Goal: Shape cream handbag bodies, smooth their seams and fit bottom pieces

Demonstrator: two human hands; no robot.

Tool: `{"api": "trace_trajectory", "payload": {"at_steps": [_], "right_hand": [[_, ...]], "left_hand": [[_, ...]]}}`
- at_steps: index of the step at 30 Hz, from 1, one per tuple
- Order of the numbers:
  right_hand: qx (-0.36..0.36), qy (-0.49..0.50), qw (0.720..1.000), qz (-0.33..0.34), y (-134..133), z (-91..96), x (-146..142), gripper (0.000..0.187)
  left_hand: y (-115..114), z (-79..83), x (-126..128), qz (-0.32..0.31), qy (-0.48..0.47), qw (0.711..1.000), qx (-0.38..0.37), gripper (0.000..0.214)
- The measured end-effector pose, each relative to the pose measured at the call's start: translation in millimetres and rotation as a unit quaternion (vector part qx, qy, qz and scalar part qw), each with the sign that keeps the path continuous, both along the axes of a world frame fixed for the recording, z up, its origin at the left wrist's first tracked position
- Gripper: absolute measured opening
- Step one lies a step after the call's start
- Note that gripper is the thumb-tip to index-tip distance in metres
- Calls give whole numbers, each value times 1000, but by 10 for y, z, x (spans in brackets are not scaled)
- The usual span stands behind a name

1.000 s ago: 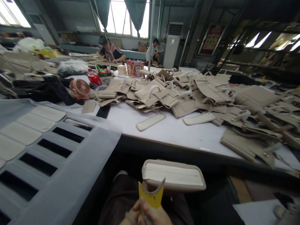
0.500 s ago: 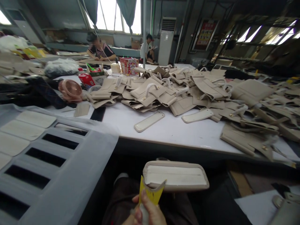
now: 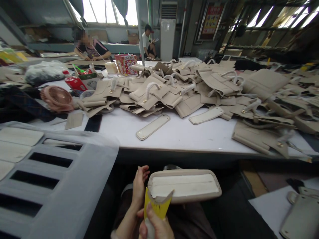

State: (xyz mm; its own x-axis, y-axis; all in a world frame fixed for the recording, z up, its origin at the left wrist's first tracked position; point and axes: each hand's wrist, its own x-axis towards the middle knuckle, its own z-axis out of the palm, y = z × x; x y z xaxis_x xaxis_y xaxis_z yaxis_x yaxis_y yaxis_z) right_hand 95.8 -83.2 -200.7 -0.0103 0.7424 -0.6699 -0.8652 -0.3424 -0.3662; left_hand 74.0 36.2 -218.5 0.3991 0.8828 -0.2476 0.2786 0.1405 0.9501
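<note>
In my right hand [image 3: 159,225] is a yellow scraper [image 3: 159,207] with a pale handle; its notched edge points up, close to the near left corner of a beige bag [image 3: 184,199]. The bag rests by my lap, its pale bottom panel facing up with a beige rim around it. Left of the bag, my left hand [image 3: 140,186] is raised with nothing in it, the fingers loosely apart and slightly bent. Whether the scraper touches the bag I cannot tell.
Two beige strips with studs, a left strip [image 3: 153,127] and a right strip [image 3: 206,115], lie on the white table [image 3: 179,139]. Behind them is a heap of beige bag pieces [image 3: 149,93]. A slotted grey rack [image 3: 82,176] stands left. A pink fan [image 3: 57,98] and a co-worker [image 3: 92,49] are farther back.
My left hand has come into clear view, raised at the bag's left side. The view has turned slightly right and down. My right hand still holds the scraper by the bag.
</note>
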Motion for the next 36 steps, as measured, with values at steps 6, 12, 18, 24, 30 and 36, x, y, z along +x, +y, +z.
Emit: {"api": "trace_trajectory", "payload": {"at_steps": [6,12,18,24,30,36], "right_hand": [[22,13,999,40,-53,-260,25,72],[48,27,996,68,-65,-303,78,74],[55,41,995,71,-48,-248,214,72],[61,22,995,80,-9,-186,267,70],[42,10,998,43,-117,-43,270,72],[41,-59,989,127,-332,151,381,84]], "left_hand": [[63,287,167,-107,-37,994,-2,62],[34,288,211,-95,-8,995,10,57],[34,360,304,-96,46,990,96,58],[-20,451,421,-125,235,926,268,47],[-162,520,583,-113,281,898,319,38],[46,461,572,-14,26,992,124,57]]}}
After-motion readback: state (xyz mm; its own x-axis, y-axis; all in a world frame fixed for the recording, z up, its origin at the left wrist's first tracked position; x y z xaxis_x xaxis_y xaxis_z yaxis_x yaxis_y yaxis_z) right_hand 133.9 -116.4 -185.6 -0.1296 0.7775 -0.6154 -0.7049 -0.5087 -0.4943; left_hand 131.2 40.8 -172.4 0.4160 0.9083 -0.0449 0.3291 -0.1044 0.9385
